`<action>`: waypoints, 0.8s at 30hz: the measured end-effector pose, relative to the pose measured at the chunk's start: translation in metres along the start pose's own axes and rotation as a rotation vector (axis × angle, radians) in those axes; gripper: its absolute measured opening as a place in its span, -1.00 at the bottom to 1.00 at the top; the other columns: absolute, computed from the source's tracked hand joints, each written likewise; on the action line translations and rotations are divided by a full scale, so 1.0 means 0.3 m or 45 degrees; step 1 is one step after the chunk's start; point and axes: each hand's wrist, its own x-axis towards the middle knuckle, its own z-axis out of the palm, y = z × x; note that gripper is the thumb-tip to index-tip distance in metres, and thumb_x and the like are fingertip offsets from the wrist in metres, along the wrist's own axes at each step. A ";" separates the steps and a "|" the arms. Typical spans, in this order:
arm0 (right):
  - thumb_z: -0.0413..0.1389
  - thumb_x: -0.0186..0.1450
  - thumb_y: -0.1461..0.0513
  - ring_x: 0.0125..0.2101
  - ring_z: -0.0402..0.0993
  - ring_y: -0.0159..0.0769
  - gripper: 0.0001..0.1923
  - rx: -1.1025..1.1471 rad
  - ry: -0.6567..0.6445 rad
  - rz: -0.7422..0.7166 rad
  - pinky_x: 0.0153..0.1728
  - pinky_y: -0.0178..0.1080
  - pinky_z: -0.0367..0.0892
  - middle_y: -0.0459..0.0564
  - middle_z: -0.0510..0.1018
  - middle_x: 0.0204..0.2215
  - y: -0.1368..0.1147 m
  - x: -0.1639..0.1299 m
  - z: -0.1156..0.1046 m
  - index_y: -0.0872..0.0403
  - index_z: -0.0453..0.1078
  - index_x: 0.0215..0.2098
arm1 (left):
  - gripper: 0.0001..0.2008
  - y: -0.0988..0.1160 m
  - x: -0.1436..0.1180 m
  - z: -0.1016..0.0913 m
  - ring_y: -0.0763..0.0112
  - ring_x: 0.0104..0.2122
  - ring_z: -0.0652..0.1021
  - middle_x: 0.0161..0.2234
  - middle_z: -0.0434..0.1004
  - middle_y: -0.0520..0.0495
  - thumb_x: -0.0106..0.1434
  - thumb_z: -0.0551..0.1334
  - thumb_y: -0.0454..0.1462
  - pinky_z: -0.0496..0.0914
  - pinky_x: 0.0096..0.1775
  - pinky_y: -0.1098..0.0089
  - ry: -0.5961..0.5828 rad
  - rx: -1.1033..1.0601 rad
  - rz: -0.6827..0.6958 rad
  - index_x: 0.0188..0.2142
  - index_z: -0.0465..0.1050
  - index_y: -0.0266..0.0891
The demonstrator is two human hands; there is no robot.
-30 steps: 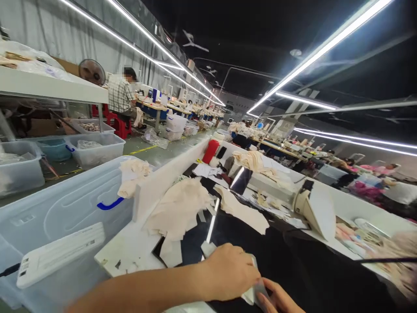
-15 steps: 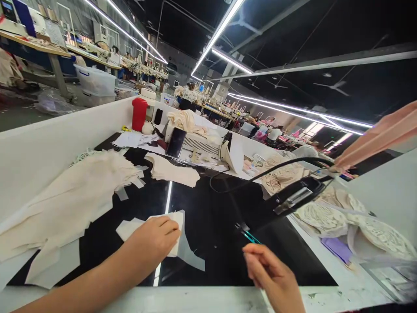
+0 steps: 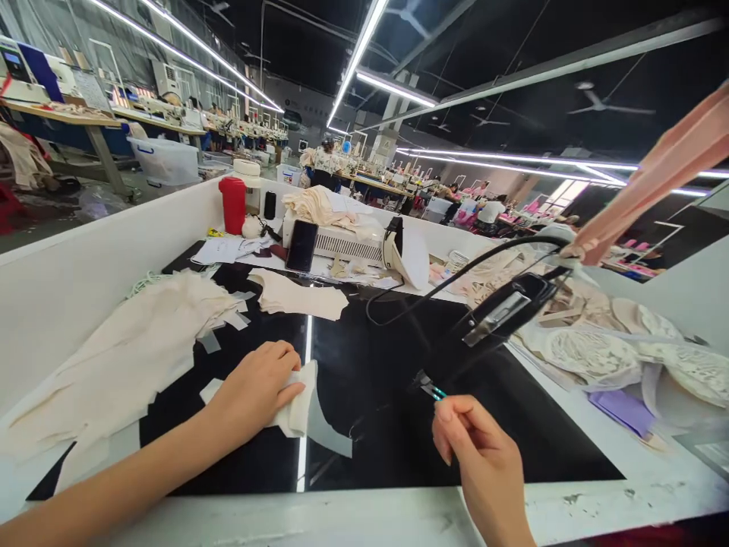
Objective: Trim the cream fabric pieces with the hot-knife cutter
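Note:
My left hand (image 3: 256, 387) rests on the black board, its fingers closed over a folded cream fabric piece (image 3: 301, 406). Translucent grey backing (image 3: 329, 433) fans out to the right from under the fabric. My right hand (image 3: 475, 441) is pinched around a small slim tool (image 3: 437, 391) with teal prongs and a metal tip; its exact kind is unclear. The tip points up and left, away from the fabric. Just above it hangs a black corded device (image 3: 504, 311), tied to a pink cloth strip (image 3: 649, 178). Its lower end is blurred.
A cream fabric pile (image 3: 125, 365) with grey backing covers the board's left. Another cream piece (image 3: 299, 295) lies farther back, near a phone (image 3: 301, 245) and a red lidded container (image 3: 232, 205). Lace bra cups (image 3: 604, 353) and purple cloth (image 3: 623, 410) lie at right.
The camera view has shifted slightly. My left hand has turned and its thumb now lies across the fabric, with the fold lifted more. My right hand has risen a little with the teal tool.

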 end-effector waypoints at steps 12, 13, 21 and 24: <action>0.41 0.14 0.03 0.06 0.48 -0.07 -0.26 0.247 -0.773 0.088 0.13 -0.04 0.34 0.05 0.58 0.09 -0.090 -0.006 0.243 -0.07 0.38 0.25 | -0.78 0.143 -0.030 -0.122 0.43 -0.42 0.42 -0.42 0.46 0.11 0.31 0.25 -0.08 0.26 -0.40 0.46 -0.317 -0.661 -0.099 -0.27 0.43 -0.17; 0.43 0.12 0.01 0.04 0.50 -0.09 -0.29 0.362 -0.853 0.118 0.12 -0.06 0.34 0.03 0.60 0.04 -0.105 -0.007 0.264 -0.05 0.42 0.20 | -0.77 0.155 -0.035 -0.134 0.43 -0.41 0.44 -0.40 0.48 0.10 0.30 0.28 -0.07 0.27 -0.39 0.47 -0.348 -0.764 -0.121 -0.24 0.44 -0.18; 0.44 0.12 0.01 -0.52 0.18 -0.51 -0.62 0.497 -1.018 0.323 -0.45 -0.37 0.11 -0.24 0.34 -0.57 -0.126 -0.033 0.284 0.10 0.49 -0.35 | -0.56 0.120 -0.045 -0.190 0.43 -0.43 0.49 -0.29 0.51 0.05 0.25 0.35 0.04 0.30 -0.45 0.49 -0.306 -0.863 -0.261 0.00 0.44 -0.14; 0.38 0.20 0.05 -0.56 0.12 -0.51 -0.70 0.374 -1.018 0.340 -0.51 -0.35 0.03 -0.24 0.31 -0.60 -0.116 -0.042 0.250 0.10 0.48 -0.38 | -0.54 0.102 -0.025 -0.182 0.40 -0.40 0.51 -0.26 0.50 0.04 0.23 0.37 0.05 0.34 -0.41 0.47 -0.263 -0.837 -0.300 0.00 0.45 -0.13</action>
